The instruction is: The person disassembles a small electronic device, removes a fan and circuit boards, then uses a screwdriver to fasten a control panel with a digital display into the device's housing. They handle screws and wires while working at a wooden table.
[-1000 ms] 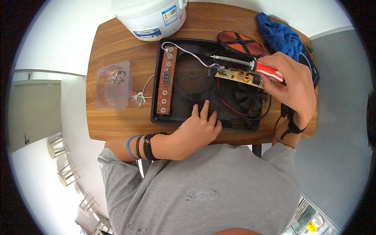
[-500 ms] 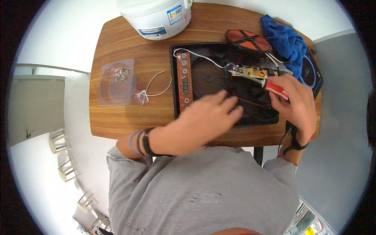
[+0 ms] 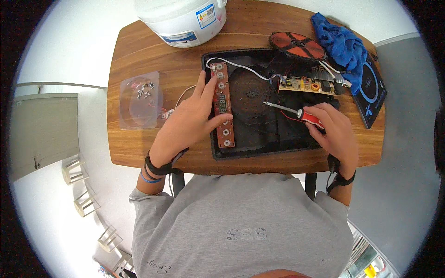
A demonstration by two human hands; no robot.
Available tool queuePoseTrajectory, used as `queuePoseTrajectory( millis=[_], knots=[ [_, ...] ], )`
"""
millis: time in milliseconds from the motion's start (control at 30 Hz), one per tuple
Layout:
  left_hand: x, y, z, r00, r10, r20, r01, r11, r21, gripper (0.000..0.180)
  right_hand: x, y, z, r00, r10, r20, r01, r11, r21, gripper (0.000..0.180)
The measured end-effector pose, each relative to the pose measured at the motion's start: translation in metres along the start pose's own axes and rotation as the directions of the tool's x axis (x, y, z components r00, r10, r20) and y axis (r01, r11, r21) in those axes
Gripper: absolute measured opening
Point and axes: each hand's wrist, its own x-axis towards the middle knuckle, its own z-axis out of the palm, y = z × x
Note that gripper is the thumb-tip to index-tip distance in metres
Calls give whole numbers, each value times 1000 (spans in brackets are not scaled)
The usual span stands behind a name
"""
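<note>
My right hand (image 3: 334, 132) grips a screwdriver (image 3: 282, 108) by its red handle, the shaft pointing left over the black plastic housing (image 3: 255, 134). My left hand (image 3: 185, 118) has its fingers spread at the left edge of a long brown control board (image 3: 222, 104), its thumb reaching over the board. Round buttons and a small digit display line that board. White wires (image 3: 238, 65) run from its top to a tan power circuit board (image 3: 301, 85) with a toroid coil, at the housing's far right. A thin red wire (image 3: 288, 116) lies below the power board.
Beyond the housing sits a round red-and-black coil (image 3: 298, 45). A blue cloth (image 3: 340, 41) lies over a dark glass panel (image 3: 371, 99) at right. A clear tray (image 3: 127, 109) holds several screws at left, near a small wired part. A white lidded pot (image 3: 183, 23) stands behind.
My left hand has moved left from over the housing onto the control board. My right hand has drawn the screwdriver down and left, away from the power board. The coil and power board sit slightly farther right.
</note>
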Motion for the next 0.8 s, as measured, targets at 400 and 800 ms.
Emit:
queuePoseTrajectory(
  millis=[400,800],
  knots=[
    [23,-28,4,994,88,-63,-90,996,-26,89,15,6,13,999,22,48,-24,999,28,39],
    [32,-41,5,990,113,-87,-115,993,-14,90,20,2,10,994,62,91,-63,998,11,36]
  ],
)
